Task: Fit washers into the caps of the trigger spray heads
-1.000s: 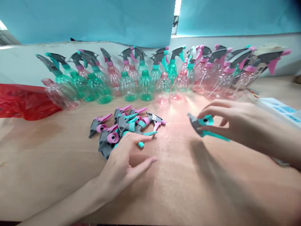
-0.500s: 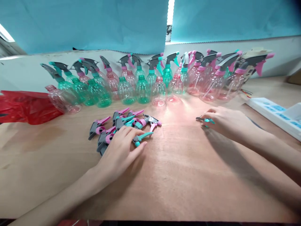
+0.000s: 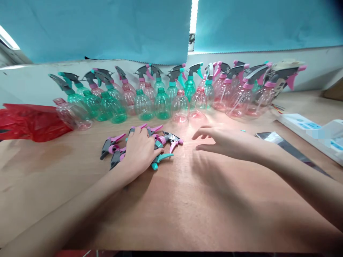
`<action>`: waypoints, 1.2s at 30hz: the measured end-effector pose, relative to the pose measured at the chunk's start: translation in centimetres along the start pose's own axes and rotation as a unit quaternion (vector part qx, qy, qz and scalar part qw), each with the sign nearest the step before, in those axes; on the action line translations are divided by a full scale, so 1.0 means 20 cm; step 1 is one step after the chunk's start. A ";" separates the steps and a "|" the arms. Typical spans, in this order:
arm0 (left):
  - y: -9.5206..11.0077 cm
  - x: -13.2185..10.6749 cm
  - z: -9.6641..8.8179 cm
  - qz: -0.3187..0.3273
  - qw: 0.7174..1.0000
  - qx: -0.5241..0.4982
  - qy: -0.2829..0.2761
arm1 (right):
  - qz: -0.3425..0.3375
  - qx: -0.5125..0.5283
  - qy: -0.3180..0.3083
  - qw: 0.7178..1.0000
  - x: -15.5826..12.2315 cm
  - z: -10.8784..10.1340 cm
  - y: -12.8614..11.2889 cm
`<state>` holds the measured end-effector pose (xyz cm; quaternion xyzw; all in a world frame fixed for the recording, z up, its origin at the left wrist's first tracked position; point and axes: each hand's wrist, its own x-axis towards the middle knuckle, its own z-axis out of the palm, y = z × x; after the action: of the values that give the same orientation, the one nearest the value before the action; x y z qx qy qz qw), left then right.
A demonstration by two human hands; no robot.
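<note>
Large blue sheets (image 3: 102,28) hung against a white wall (image 3: 32,84) behind a light brown wooden worktop (image 3: 171,214). At the far left lay a crumpled red plastic bag (image 3: 32,123). Next to it began a row of see-through green and pink plastic bottles (image 3: 163,103), ranged along the wall, presumably to stand in view beyond both hands; those at the back mostly wore grey trigger tops (image 3: 284,74), while several in front had bare necks. Nearer, left of centre, loose grey plastic spray heads with pink or teal triggers (image 3: 158,144) lay heaped, probably bunched there for easy reach. The left hand (image 3: 140,146) rested palm-down over them, fingers bent among the pieces; whether they gripped one could not be told, as the hand hid it. The right hand (image 3: 222,141) hovered right of the heap without touching it, thumb and fingers apart, nothing between them. Past its back showed a small teal tip (image 3: 243,131), otherwise hidden. Farther right, a flat, dark, glossy slab (image 3: 289,150) lay beside a long white plastic strip with blue patches (image 3: 302,122), perhaps kept aside for elbow room.
</note>
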<state>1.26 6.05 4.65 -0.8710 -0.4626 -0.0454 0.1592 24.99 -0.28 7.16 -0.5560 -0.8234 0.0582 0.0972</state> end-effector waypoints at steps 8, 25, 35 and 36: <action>-0.03 -0.17 -0.09 0.012 0.991 -0.123 0.046 | -0.072 0.093 0.035 0.993 0.08 -0.09 -0.16; 0.13 -0.23 -0.01 0.150 0.896 -0.385 0.162 | -0.126 0.250 0.011 0.960 0.06 -0.09 -0.17; 0.11 -0.27 0.05 0.112 0.899 -0.416 0.072 | -0.109 0.254 -0.127 0.952 0.09 0.02 -0.17; 0.11 -0.28 0.05 0.107 0.898 -0.423 0.062 | -0.115 0.252 -0.136 0.951 0.09 0.04 -0.17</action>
<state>-0.18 0.88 1.93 -0.8961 -0.2927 -0.2733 -0.1915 21.01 0.05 7.26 -0.4018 -0.8455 0.3276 0.1276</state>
